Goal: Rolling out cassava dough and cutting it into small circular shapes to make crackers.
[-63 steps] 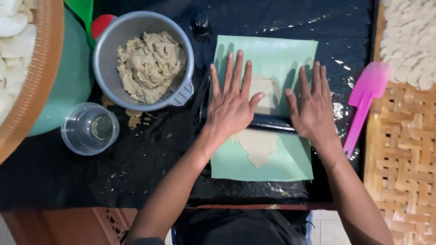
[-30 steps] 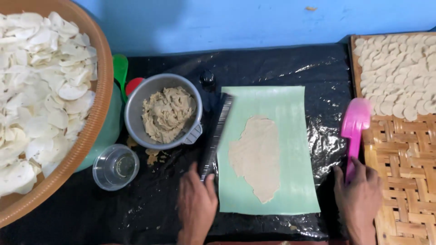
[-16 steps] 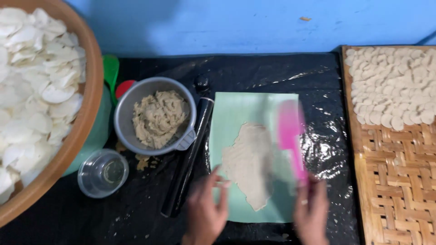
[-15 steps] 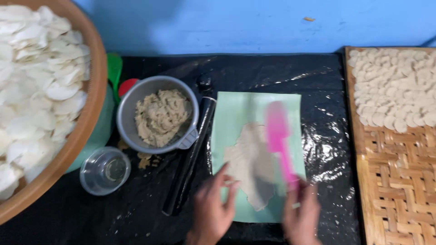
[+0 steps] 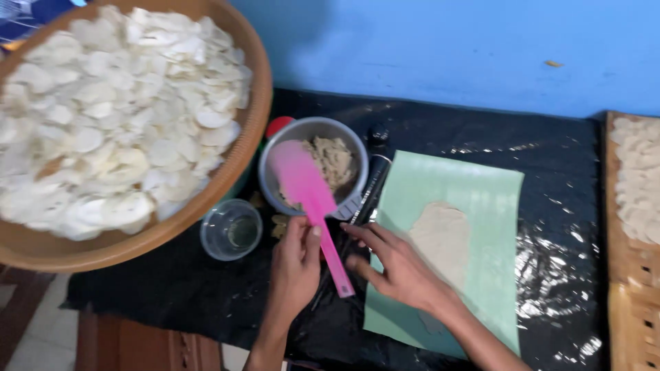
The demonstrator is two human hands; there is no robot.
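Both hands on pink spatula (image 5: pixel 311 206): left hand (image 5: pixel 294 264) fingers gripping handle, right hand (image 5: pixel 399 271) fingers loose; blade toward bowl (image 5: pixel 313 168).

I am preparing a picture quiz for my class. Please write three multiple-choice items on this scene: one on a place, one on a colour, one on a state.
1. Where is the spatula's blade?
A. over the grey bowl
B. on the green sheet
C. in the glass

2. What colour is the spatula?
A. blue
B. pink
C. white

3. How is the dough on the sheet?
A. a ball
B. cut in discs
C. rolled flat

Answers: 1 A, the spatula, held by the left hand, reaches over the grey bowl. 2 B, plainly pink. 3 C, the dough lies thin on the green sheet.
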